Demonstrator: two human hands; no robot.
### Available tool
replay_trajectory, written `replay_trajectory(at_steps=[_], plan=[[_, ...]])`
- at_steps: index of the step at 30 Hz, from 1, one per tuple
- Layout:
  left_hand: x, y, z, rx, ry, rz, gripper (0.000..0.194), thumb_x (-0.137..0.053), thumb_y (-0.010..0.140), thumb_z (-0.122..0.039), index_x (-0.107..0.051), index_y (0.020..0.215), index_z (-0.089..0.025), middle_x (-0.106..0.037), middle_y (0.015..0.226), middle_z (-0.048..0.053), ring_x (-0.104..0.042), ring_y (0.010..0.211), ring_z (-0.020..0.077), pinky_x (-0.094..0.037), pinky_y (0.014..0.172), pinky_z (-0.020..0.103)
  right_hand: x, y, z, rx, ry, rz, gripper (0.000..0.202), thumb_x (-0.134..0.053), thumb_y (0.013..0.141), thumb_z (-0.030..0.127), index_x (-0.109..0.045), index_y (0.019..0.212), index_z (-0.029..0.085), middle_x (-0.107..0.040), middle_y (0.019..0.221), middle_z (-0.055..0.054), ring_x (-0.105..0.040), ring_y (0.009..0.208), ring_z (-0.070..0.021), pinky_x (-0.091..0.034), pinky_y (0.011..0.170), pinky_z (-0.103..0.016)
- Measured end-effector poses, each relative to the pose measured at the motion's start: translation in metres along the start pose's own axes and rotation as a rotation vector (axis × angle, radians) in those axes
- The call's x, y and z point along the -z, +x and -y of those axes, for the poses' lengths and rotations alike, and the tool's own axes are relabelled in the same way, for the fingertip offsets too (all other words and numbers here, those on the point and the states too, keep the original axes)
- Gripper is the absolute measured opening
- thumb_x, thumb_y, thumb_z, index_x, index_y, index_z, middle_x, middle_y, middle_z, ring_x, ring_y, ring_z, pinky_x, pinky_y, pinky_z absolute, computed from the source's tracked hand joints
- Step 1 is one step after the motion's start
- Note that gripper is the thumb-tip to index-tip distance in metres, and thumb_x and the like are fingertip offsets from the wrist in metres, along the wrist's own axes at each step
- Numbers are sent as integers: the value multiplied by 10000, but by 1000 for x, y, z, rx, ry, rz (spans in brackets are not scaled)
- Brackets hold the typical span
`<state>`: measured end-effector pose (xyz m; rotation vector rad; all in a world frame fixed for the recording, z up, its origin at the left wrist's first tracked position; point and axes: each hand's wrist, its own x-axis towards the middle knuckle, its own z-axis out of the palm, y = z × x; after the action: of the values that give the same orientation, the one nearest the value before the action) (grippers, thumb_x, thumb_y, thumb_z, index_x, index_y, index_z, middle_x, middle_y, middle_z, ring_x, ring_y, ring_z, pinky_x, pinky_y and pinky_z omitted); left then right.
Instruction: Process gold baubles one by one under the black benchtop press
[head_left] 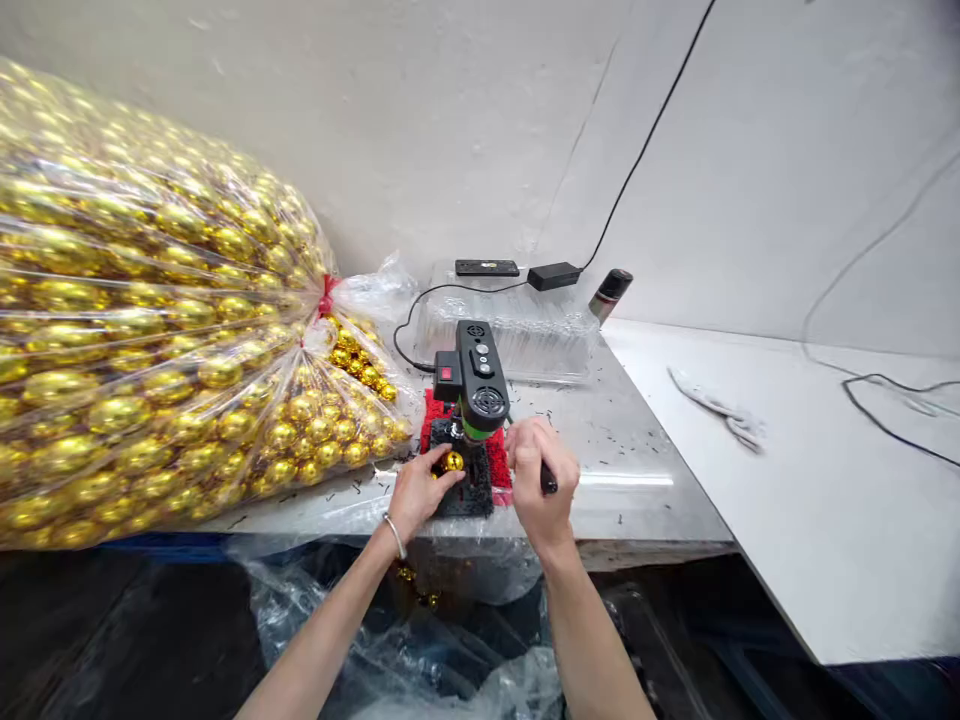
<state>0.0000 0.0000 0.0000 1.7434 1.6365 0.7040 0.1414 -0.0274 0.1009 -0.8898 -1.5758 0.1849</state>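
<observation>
One glossy gold ball (453, 461): pinched by left hand (421, 492), grip narrowed to its width, over black base (475, 497).
Right hand (541, 478): closed around black handle (549, 481).
Black plastic machine with round vents (483, 372): beside ball.
Bulging clear bag of gold balls (142, 350): leftward, on grey counter (637, 505).

Shiny gold covers the bagged balls (135, 400) and the small ball (453, 461), while the tie (327, 296) is red. The machine (484, 365) is black with a red switch (446, 373) and a bright green ring (475, 434). Black also colours the handle (549, 480), base (477, 492) and cable (651, 145). The mat (499, 462) is red, the worktop (645, 440) silvery grey with dark flecks, the bangle (395, 537) silvery, the wall (420, 130) greyish white.
</observation>
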Motion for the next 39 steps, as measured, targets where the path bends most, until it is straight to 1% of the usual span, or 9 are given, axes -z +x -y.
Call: replay_trajectory(at_steps=[4, 8, 16, 20, 25, 29, 34, 36, 39], plan=[[-5, 2, 0, -125, 116, -32, 369, -705, 760, -272, -673, 1117, -183, -697, 1137, 88, -633, 1067, 248, -471, 950, 365, 0, -3, -2, 9, -16, -11, 283, -395, 894, 93, -413, 631, 197, -465, 615, 5, -474, 645, -124, -379, 609, -279], [-9, 3, 0, -228, 223, -22, 373, -683, 783, -319, -659, 1131, -188, -683, 1113, 91, -642, 1013, 246, -501, 870, 341, 1, -9, -4, 30, -41, 6, 269, -396, 887, 83, -429, 646, 198, -479, 634, 1, -491, 657, -127, -381, 605, -277], [-5, 6, -2, -178, 224, 53, 335, -673, 787, -360, -680, 1082, -200, -680, 1079, 65, -656, 903, 219, -488, 756, 287, 1, -39, -20, 94, -93, 76, 236, -379, 878, 71, -453, 695, 200, -503, 655, -5, -530, 699, -136, -424, 603, -268], [-4, 6, -3, -182, 225, 61, 293, -661, 799, -364, -696, 1035, -193, -681, 1043, 62, -652, 821, 202, -469, 699, 276, -9, -60, -38, 139, -94, 26, 230, -354, 906, 135, -459, 713, 203, -509, 705, -14, -512, 670, -131, -445, 603, -283], [-6, 6, -1, -194, 235, 29, 285, -673, 790, -363, -701, 1021, -199, -681, 1019, 58, -645, 828, 197, -457, 694, 267, -19, -74, -50, 118, -91, -52, 264, -299, 946, 209, -445, 725, 212, -503, 722, -8, -518, 681, -136, -483, 702, -344], [-5, 6, -3, -180, 232, 40, 282, -655, 806, -372, -703, 1025, -201, -683, 1039, 58, -650, 838, 194, -460, 698, 266, -23, -78, -57, 122, -67, -74, 257, -287, 944, 210, -430, 730, 218, -494, 727, -1, -520, 673, -135, -489, 755, -384], [-4, 6, -6, -142, 238, 59, 297, -629, 822, -383, -700, 1037, -192, -685, 1072, 65, -658, 854, 204, -468, 710, 276, -23, -81, -62, 217, -83, -21, 221, -320, 910, 156, -437, 731, 212, -500, 742, -14, -522, 685, -139, -482, 703, -354], [-5, 7, -6, -147, 229, 54, 304, -630, 820, -372, -694, 1056, -191, -686, 1081, 70, -659, 871, 209, -474, 731, 283, -20, -76, -57, 227, -83, -9, 218, -331, 899, 137, -436, 723, 210, -499, 724, -14, -512, 684, -139, -471, 675, -332], [-4, 8, -5, -156, 178, 37, 335, -664, 786, -343, -685, 1080, -183, -689, 1076, 81, -655, 902, 220, -478, 774, 296, -12, -58, -38, 137, -47, -31, 238, -345, 891, 101, -430, 695, 207, -488, 684, -7, -510, 687, -135, -429, 610, -285]])
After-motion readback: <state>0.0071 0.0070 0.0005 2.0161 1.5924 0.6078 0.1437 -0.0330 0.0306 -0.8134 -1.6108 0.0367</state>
